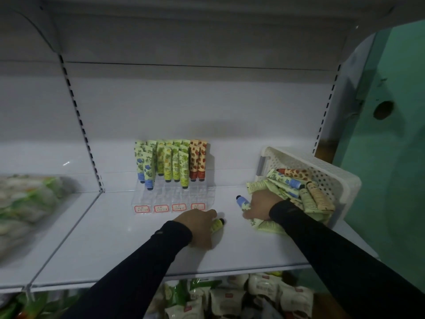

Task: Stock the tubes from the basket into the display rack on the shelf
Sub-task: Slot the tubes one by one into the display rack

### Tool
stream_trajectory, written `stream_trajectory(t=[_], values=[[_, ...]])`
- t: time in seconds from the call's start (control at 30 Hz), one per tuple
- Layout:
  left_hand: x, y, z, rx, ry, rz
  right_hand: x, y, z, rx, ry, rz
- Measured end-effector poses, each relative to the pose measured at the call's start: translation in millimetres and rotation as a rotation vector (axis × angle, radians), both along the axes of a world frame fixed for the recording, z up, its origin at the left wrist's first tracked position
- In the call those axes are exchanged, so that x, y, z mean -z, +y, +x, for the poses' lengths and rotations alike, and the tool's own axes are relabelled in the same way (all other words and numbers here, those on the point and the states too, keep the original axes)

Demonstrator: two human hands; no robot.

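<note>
On the white shelf a clear display rack stands at about 12 o'clock from the hands, with red-bordered labels along its front edge. Tubes stand upright in it, caps down: blue-patterned tubes in the left column, yellow-green tubes in the middle, red-patterned tubes at the right. The front rows hold nothing.

The left hand lies on the shelf at 6 o'clock of the rack, fingers curled round a yellow-green tube whose black cap pokes out toward 2 o'clock.

The right hand sits at 3 o'clock of the left one, just in front of the tipped white perforated basket — its fingers are closed on a blue-capped tube, the cap pointing to 10 o'clock. More loose tubes spill out of the basket's mouth onto the shelf, under and around that hand; a few pale ones lie beneath the wrist.

At 9 o'clock, on the neighbouring shelf bay, blurred green packets — and at 6 o'clock, below the shelf, white snack bags
</note>
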State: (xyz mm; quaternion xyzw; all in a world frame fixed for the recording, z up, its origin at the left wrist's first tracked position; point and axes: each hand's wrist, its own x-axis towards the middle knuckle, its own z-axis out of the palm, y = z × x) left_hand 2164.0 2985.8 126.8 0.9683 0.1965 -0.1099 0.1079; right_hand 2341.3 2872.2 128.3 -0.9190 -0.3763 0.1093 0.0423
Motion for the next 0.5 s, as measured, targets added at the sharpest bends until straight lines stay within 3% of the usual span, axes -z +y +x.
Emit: stream_trajectory(t=[0.07, 0.3, 0.4, 0.5], values=[[0.5, 3.6, -8.1, 0.005, -0.022, -0.013, -2.3, -1.7, -5.1, 0.014, 0.008, -0.002], [2.1, 30.0, -36.9, -0.036, -0.114, -0.162, -28.2, -6.7, -9.4, 0.076, 0.116, 0.298], [2.2, 41.0, -50.1, -0.081, -0.230, -0.306, -44.6, -11.8, -13.5, 0.062, 0.231, 0.552], [3.3, 54.0, -67.6, -0.152, -0.412, -0.541, -59.3, -8.9, -24.7, -0.010, 0.222, 0.715]])
